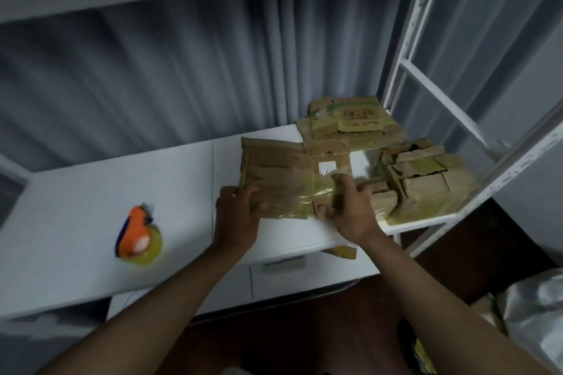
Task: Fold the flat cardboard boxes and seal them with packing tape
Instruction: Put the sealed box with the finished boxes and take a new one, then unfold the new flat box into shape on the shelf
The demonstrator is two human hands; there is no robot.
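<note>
While the orange tape dispenser (137,233) lies on the white counter (76,192), both hands, left (236,216) and right (347,210), grip a flattened brown cardboard box (283,173).

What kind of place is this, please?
Probably a small storeroom or home packing corner: a white table under a white metal shelf frame, stacks of used cardboard boxes, and a tape dispenser. Both hands hold a flattened box.

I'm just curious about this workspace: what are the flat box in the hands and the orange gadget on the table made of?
The flat box looks like brown cardboard, matte and creased, with glossy yellowish tape strips. The tape dispenser seems to be orange plastic, smooth, holding a translucent yellowish roll. The table looks like smooth white laminate, though that is uncertain.
</note>
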